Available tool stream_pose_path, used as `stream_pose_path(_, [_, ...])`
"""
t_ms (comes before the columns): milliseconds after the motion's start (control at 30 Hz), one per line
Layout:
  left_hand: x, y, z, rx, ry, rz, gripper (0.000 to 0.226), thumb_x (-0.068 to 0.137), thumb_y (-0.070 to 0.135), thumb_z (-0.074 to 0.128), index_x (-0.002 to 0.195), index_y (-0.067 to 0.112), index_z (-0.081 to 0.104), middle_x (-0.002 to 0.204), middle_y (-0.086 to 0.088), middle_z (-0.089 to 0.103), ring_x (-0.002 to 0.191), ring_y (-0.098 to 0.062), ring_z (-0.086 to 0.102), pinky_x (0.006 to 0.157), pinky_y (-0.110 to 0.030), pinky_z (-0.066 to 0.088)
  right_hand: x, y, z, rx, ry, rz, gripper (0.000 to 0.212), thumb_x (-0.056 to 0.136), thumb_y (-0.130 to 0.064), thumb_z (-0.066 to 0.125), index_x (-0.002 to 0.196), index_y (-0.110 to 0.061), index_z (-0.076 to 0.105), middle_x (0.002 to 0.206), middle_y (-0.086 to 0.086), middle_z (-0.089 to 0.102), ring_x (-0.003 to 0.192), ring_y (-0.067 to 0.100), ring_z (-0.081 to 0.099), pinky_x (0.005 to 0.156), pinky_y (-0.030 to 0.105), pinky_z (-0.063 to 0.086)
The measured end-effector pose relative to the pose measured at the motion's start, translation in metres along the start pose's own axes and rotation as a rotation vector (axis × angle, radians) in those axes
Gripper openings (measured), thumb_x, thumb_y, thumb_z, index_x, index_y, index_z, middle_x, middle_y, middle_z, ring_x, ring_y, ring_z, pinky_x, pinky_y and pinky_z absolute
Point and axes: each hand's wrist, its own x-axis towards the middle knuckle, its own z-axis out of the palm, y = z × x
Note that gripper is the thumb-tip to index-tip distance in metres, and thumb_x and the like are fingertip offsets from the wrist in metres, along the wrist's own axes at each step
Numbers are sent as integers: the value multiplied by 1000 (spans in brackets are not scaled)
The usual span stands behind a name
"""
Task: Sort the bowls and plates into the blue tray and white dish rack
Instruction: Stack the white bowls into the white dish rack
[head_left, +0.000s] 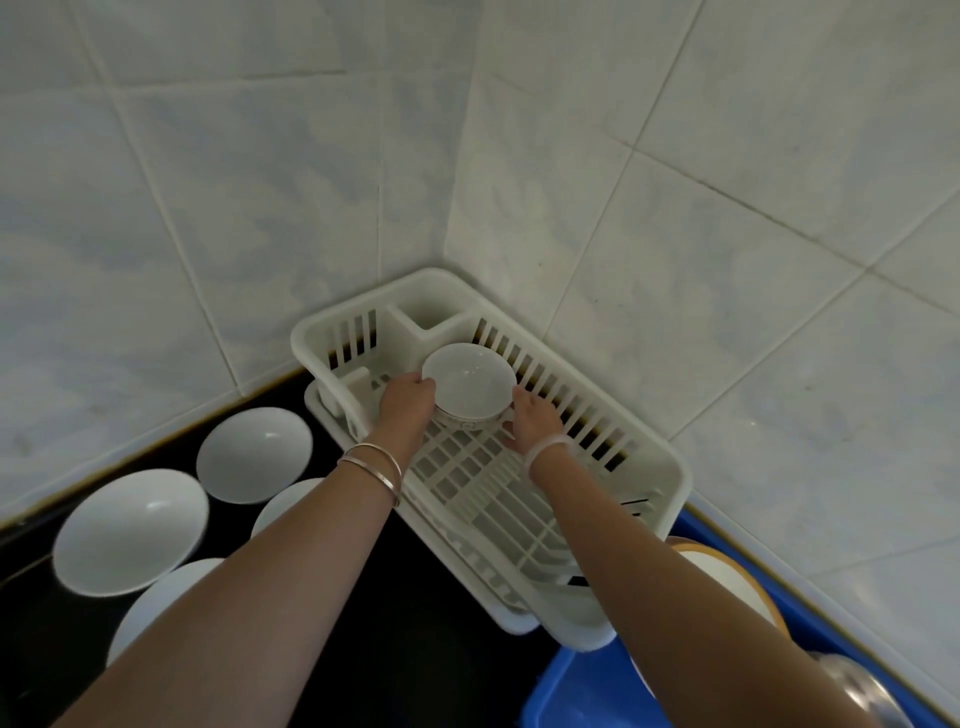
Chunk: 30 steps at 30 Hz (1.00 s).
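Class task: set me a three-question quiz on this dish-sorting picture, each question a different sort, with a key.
1. Fill in: the white dishes on the left wait on a ___ counter.
2. True or false: the small bowl is held over that counter.
3. How many hands hold the bowl? A none; B one; C two.
Key: 1 black; 2 false, it is inside the white dish rack; 3 C, left hand and right hand.
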Motion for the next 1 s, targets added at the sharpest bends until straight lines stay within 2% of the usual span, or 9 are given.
stream_pose_path(100, [-15,7,-8,106,-22,54,32,91,15,42,113,2,61,109,-20,61,89,-27,53,73,-31,43,-15,-9,-7,-72,-14,-45,47,99,-29,32,119,9,52,126,27,55,111,42,55,97,56,44])
stream_pose_path(200, [-38,16,-23,163,-56,110,38,93,21,43,126,10,56,124,-13,60,107,-28,57,86,-34,48,-36,-17,-16,-78,-26,-86,45,98,-27,34,118,9,53,121,27,58,106,43,57,97,57,43])
stream_pose_path(267, [-58,20,-36,231,-61,178,37,93,25,45,127,15,57,124,-7,61,106,-21,58,81,-28,46,-57,-22,-18,-26,-70,-95,38,97,-28,38,116,-3,59,109,14,64,93,30,61,95,50,48])
stream_pose_path(333, [-83,22,-52,270,-40,250,33,93,26,47,123,18,59,123,-3,62,103,-14,56,79,-23,42,-80,-25,-17,-3,-125,-144,28,96,-29,40,106,-14,62,100,2,65,84,20,59,88,43,52])
stream_pose_path(467, [-134,10,-93,341,32,307,32,94,25,48,123,18,60,128,-3,61,119,-18,53,92,-25,37,-128,-19,-5,22,-191,-215,25,95,-27,41,84,-22,63,85,-3,67,76,17,61,76,37,53])
stream_pose_path(567, [-165,-13,-122,346,111,289,31,92,21,50,121,16,61,125,-4,62,118,-20,54,92,-25,36,-154,-2,14,33,-244,-192,27,95,-26,41,79,-26,61,79,-5,68,69,12,62,67,28,51])
stream_pose_path(700, [-196,-55,-154,383,237,245,32,91,15,52,122,14,60,126,-7,61,118,-23,53,96,-29,38,-170,29,46,-110,-298,-84,22,96,-28,40,85,-23,59,81,-6,65,71,12,59,69,29,50])
stream_pose_path(867, [-209,-95,-186,437,448,167,40,88,7,56,127,12,54,141,-10,45,131,-25,41,108,-38,32,-171,51,77,-504,-267,-82,27,96,-28,40,87,-12,59,78,8,54,70,22,50,66,33,42])
stream_pose_path(1000, [-205,-120,-206,423,500,113,51,85,2,57,134,11,47,144,-13,40,133,-28,39,110,-43,34,-168,53,100,-594,-264,-74,28,95,-31,45,94,-7,60,80,9,58,75,26,59,74,39,52])
